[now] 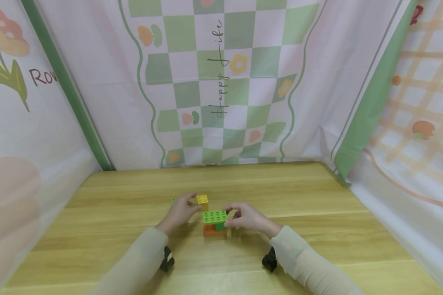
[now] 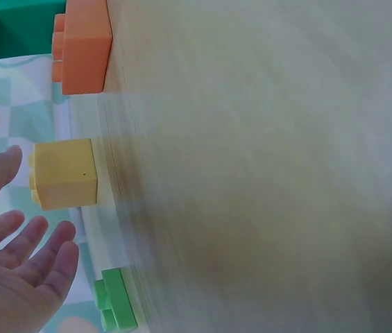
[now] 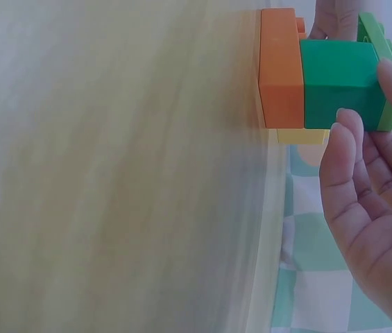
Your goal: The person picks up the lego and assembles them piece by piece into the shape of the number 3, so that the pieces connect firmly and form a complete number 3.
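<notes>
Several toy building bricks form a stack on the table. An orange brick (image 1: 215,233) lies at the bottom, a dark green block (image 3: 341,83) stands at its right end, and a light green brick (image 1: 215,217) spans the top, leaving a gap on the left. My right hand (image 1: 245,216) holds the stack at its right end, thumb on the near side and fingers around the end. Behind the stack stands a yellow brick (image 2: 64,175). My left hand (image 1: 181,211) is beside it with fingers spread, thumb on one side and fingers on the other.
A small green brick (image 2: 116,302) lies to the left of the yellow one, mostly behind my left hand in the head view. The wooden table (image 1: 299,192) reaches back to a patterned curtain (image 1: 240,94), and fabric hangs on both sides.
</notes>
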Motion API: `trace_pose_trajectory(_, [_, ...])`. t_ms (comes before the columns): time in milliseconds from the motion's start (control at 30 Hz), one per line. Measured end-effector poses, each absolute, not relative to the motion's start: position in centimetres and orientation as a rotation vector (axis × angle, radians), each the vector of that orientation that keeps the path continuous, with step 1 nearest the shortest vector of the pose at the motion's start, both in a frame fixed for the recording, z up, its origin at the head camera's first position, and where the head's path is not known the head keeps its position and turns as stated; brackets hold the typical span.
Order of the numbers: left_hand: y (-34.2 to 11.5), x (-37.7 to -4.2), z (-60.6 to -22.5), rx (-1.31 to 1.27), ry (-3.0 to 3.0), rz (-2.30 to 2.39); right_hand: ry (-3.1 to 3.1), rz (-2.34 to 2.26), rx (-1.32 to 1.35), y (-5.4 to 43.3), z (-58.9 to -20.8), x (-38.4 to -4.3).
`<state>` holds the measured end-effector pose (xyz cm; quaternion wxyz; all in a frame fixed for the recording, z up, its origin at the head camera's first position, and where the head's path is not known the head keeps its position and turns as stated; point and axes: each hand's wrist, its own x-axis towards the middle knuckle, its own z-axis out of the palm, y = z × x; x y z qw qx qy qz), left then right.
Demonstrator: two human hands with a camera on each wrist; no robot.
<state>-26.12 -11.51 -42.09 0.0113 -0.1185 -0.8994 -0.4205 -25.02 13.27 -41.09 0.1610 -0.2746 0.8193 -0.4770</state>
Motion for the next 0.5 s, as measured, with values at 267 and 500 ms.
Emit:
trace_pose_trajectory(267, [-11.38,-26.92,-42.24,-0.303,-2.803,-1.419,2.335,-1.369,-0.773,13.29,-41.01,-24.99])
trace_pose_trajectory(500, [-11.17,-27.07,-42.48,-0.34,-2.789,-1.47,2.34,-1.37,-0.774,13.28,-40.98,-24.88])
